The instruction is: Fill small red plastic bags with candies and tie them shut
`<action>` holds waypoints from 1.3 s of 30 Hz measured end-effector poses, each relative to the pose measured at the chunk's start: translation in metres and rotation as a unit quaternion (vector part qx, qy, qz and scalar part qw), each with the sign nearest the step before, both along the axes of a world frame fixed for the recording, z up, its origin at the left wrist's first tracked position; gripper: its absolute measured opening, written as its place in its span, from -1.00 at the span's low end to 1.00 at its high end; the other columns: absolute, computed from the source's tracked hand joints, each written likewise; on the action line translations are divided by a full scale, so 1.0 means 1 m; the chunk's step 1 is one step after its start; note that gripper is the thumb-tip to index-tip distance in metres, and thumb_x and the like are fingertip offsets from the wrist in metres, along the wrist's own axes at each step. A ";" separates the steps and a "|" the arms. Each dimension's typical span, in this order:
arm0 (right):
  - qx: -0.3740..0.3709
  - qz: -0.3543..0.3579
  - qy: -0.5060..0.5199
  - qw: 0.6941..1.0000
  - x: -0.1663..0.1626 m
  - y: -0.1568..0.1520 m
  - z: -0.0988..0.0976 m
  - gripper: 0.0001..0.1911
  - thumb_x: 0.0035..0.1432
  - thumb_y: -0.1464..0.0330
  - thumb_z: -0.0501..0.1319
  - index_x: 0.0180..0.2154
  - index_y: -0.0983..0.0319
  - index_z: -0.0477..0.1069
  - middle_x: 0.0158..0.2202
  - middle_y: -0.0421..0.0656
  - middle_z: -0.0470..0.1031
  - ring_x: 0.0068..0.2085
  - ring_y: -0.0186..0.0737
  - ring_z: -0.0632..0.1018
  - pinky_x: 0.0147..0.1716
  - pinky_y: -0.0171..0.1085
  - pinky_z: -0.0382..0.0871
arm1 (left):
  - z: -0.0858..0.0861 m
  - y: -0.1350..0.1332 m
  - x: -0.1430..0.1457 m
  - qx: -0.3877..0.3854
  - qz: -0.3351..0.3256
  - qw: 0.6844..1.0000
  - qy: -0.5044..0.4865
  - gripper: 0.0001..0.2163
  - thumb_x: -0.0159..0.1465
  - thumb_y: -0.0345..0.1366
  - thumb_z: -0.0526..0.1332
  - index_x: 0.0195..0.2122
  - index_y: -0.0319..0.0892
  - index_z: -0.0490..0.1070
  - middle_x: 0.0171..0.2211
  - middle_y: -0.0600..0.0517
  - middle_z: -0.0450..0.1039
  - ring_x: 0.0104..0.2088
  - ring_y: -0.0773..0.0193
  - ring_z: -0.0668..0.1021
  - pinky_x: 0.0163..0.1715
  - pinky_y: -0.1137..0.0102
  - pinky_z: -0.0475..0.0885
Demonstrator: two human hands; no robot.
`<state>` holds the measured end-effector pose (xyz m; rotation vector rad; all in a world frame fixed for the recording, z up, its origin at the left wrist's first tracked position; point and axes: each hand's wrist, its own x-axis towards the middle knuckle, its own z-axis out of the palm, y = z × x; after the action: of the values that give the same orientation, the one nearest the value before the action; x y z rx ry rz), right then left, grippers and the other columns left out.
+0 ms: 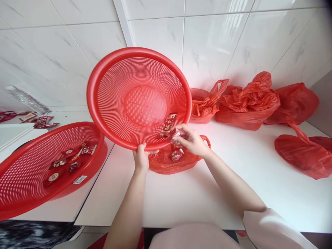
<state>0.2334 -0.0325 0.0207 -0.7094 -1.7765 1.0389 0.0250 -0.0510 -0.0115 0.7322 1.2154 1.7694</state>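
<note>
My left hand [141, 157] grips the lower rim of a round red mesh basket [121, 79], held tilted up on edge above the white counter. A few wrapped candies [168, 126] lie at the basket's lower right edge. My right hand [190, 139] is there with fingers curled on some of the candies. Right under both hands sits an open red plastic bag [166, 162] with a wrapped candy [177, 155] in it.
A second red mesh basket [31, 180] with several candies stands at the left, overhanging the counter's edge. Several red plastic bags [249, 103] lie along the tiled back wall and at the right [303, 155]. A clear plastic bottle [28, 100] lies far left.
</note>
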 end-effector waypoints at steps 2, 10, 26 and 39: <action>0.019 0.029 -0.105 0.994 -0.002 -0.002 -0.001 -0.75 0.26 0.28 0.19 -0.03 0.17 0.36 -0.21 -0.19 0.55 -0.28 -0.28 0.56 -0.19 -0.27 0.45 | 0.003 0.002 -0.005 -0.003 0.011 1.000 -0.011 -0.71 0.02 -0.29 0.19 -0.19 -0.15 0.38 -0.21 -0.04 0.46 -0.32 0.15 0.59 -0.50 0.32 0.58; 0.061 0.046 -0.294 0.953 -0.014 -0.001 -0.019 -0.68 0.16 0.47 0.22 -0.02 0.20 0.43 -0.16 -0.13 0.57 -0.20 -0.19 0.56 -0.16 -0.25 0.40 | 0.002 0.003 -0.009 0.020 0.039 0.999 0.019 -0.55 0.00 -0.31 0.21 -0.02 -0.10 0.36 -0.14 -0.04 0.48 -0.34 0.19 0.58 -0.53 0.37 0.56; 0.123 -0.094 -0.367 0.917 -0.011 -0.007 -0.010 -0.44 0.35 0.14 0.05 0.26 0.28 0.20 0.28 0.15 0.25 0.30 0.10 0.26 0.25 0.17 0.07 | -0.014 -0.024 0.041 -0.030 -0.160 0.986 0.031 -0.77 0.11 -0.28 0.22 -0.19 -0.15 0.46 -0.21 -0.08 0.54 -0.24 0.05 0.62 -0.46 0.28 0.58; -0.048 0.120 -0.119 0.984 0.000 -0.013 0.014 -0.75 0.30 0.21 0.15 -0.13 0.24 0.42 -0.30 -0.17 0.58 -0.32 -0.29 0.59 -0.28 -0.28 0.48 | -0.004 -0.014 0.034 -0.025 -0.048 0.999 -0.005 -0.62 0.05 -0.29 0.21 -0.07 -0.19 0.43 -0.27 -0.05 0.55 -0.31 0.07 0.62 -0.42 0.26 0.57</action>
<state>0.2334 -0.0453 0.0345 -0.7139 -2.0692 1.2492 0.0592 -0.0652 -0.0155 0.7405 1.1939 1.6572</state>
